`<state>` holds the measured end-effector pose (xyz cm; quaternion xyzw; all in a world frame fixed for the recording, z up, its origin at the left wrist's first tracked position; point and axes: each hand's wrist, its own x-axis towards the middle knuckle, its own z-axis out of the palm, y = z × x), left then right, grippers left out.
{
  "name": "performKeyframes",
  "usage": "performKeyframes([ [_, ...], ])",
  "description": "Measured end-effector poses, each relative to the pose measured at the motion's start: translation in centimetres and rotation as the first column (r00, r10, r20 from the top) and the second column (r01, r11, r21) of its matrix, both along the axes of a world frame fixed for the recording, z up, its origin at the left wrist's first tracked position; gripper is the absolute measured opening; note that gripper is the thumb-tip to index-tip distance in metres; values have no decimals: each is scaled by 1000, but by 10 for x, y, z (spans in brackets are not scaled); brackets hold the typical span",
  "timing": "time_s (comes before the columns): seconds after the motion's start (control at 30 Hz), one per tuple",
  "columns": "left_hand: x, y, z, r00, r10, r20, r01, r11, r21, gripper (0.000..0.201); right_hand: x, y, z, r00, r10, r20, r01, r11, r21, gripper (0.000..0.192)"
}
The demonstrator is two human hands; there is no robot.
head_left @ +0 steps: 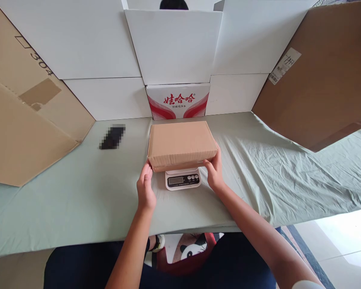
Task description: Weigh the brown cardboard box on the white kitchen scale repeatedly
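“One brown rectangular cardboard box (182, 142) is sitting where?”

“Over a white plastic digital scale (183, 183) on the green cloth-covered tabletop (87, 208); whether it is resting there, I cannot tell. The left hand (146, 189) and right hand (214, 172) are curving, half open, holding its near lower corners.”

“How is it handling?”

“Probably stiffly, with little slipping; its weight is not showing. I am preferring the lower side edges, because the top may be denting.”
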<state>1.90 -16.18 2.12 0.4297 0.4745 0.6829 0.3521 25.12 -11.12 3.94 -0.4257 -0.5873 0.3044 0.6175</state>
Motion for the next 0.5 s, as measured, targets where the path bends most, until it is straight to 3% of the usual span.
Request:
performKeyframes([
  [0.5, 0, 1, 3, 1000, 20, 0, -20, 1000, 2, 76, 2, 0, 0, 994, 8, -112, -12, 999, -40, 70],
])
